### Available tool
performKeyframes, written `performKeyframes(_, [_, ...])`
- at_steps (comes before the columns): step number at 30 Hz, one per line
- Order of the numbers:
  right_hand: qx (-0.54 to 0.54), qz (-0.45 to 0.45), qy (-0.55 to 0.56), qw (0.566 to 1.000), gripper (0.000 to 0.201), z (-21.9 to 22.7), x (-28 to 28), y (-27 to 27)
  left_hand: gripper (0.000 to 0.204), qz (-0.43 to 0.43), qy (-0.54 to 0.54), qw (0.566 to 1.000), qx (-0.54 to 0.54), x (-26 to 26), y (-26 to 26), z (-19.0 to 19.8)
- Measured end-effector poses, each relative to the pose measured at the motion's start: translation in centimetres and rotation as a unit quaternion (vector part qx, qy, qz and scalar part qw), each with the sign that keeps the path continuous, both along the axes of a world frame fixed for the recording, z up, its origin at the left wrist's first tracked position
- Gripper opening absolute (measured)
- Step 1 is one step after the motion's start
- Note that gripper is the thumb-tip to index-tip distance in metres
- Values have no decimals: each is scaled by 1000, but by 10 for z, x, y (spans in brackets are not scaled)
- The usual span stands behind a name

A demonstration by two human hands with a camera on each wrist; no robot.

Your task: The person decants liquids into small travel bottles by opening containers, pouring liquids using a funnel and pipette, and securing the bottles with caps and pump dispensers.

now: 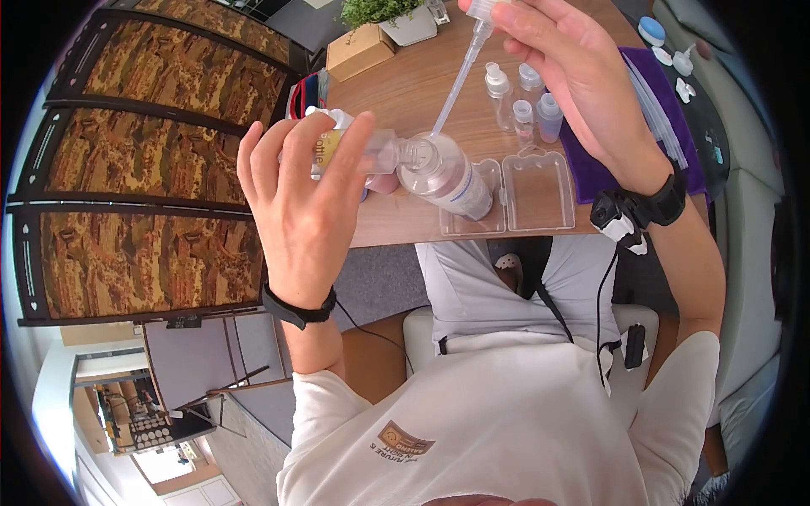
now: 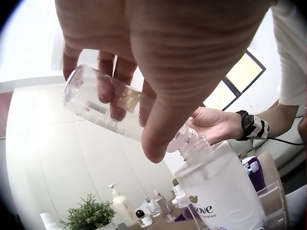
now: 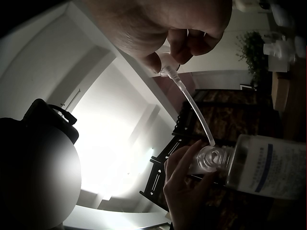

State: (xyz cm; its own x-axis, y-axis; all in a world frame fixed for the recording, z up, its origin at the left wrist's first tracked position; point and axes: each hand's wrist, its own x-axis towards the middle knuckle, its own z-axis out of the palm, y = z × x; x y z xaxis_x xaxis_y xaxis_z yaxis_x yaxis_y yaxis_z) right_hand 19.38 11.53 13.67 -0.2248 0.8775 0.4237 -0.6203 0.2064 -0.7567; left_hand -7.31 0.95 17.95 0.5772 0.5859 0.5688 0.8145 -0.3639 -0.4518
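My left hand (image 1: 308,190) grips a small clear bottle (image 2: 112,98) lying nearly sideways, its neck against the open mouth of a large clear Dove bottle (image 2: 223,191). That large bottle (image 1: 447,181) stands on the table with some content near its bottom. Above it, my right hand (image 1: 582,84) pinches a pump head (image 1: 482,8) between thumb and fingers. From the pump a clear dip tube (image 1: 456,93) hangs, its lower end close to the large bottle's mouth. In the right wrist view the tube (image 3: 196,110) tapers down beside the left hand (image 3: 184,184).
Several small bottles (image 1: 523,110) stand behind the large bottle. An open clear plastic case (image 1: 540,192) lies at the table's near edge. Right of it is a purple cloth (image 1: 582,173) with clear tubes. A cardboard box (image 1: 360,52) and a potted plant (image 1: 409,25) are at the back.
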Motion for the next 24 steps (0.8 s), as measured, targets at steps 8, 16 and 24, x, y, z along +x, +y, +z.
performKeyframes(8, [17,39,-2,999,52,2,2,-11,52,20,-52,997,-48,-3,-2,-5])
performKeyframes(16, [38,9,-27,999,54,-9,-10,3,58,8,-177,977,-121,-11,-1,-22])
performKeyframes(24, [5,-19,-69,997,57,31,-16,-17,58,-28,-273,949,-156,-13,2,-34])
